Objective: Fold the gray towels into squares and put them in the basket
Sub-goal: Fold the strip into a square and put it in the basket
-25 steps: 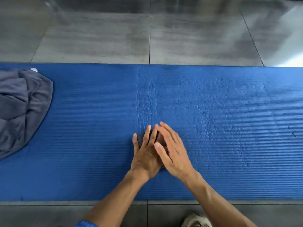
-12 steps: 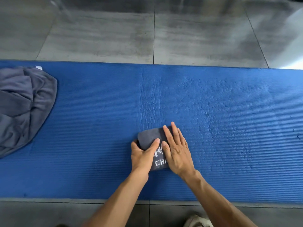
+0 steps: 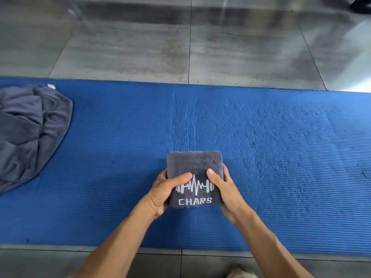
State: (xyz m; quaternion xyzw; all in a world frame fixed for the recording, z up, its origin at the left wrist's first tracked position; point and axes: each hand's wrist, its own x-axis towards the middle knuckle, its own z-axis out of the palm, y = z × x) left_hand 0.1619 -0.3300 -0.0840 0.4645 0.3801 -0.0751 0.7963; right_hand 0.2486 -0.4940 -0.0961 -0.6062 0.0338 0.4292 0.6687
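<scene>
Two gray towels, two hands and one blue ribbed mat were counted. At far left, a crumpled gray towel (image 3: 30,133) lay heaped on the blue mat (image 3: 281,157), cut off by the frame's left edge, with a small white tag at its top; it may have been more than one cloth, as the folds made this hard to tell. Bare mat lay between it and the centre.

At centre, a folded gray towel (image 3: 194,163), squared, with a white barbell-and-pulse logo and the word "CHARS", sat over the mat's near half. The left hand (image 3: 162,193) gripped its left edge, thumb on top, fingers hidden beneath. The right hand (image 3: 226,189) gripped its right edge likewise.

Rightward, the mat ran bare to the frame edge. Gray floor tiles (image 3: 130,47) bordered both long edges. A pale shoe (image 3: 240,273) was cut off at the bottom.
</scene>
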